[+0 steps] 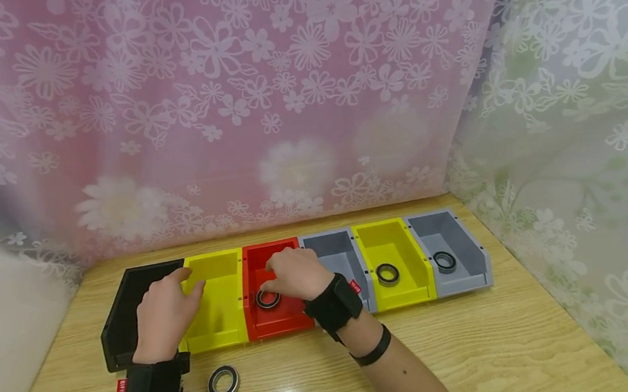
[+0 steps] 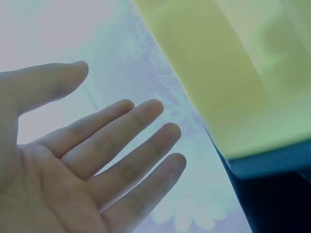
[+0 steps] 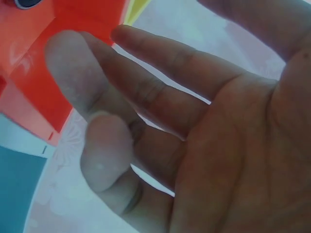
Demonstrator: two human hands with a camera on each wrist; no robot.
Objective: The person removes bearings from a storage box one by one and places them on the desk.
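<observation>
My left hand (image 1: 166, 310) hovers over the black bin (image 1: 144, 303) and the left yellow bin (image 1: 218, 302). In the left wrist view its fingers (image 2: 146, 114) are spread and almost straight, with nothing held. Over the right edge of the red bin (image 1: 278, 324) hangs my right hand (image 1: 299, 273), its fingers loosely bent and the palm bare in the right wrist view. A ball bearing (image 1: 261, 304) with a black seal lies in that red bin, just below the right fingertips. Another bearing (image 1: 211, 385) rests on the table, right of my left wrist strap.
Right of the red bin stand a grey bin (image 1: 327, 245), a second yellow bin (image 1: 410, 294) holding a bearing (image 1: 380, 274), and a grey bin (image 1: 475, 282) with a bearing (image 1: 452, 262). The joined row sits on a wooden table (image 1: 480, 351) before a floral curtain (image 1: 292, 96).
</observation>
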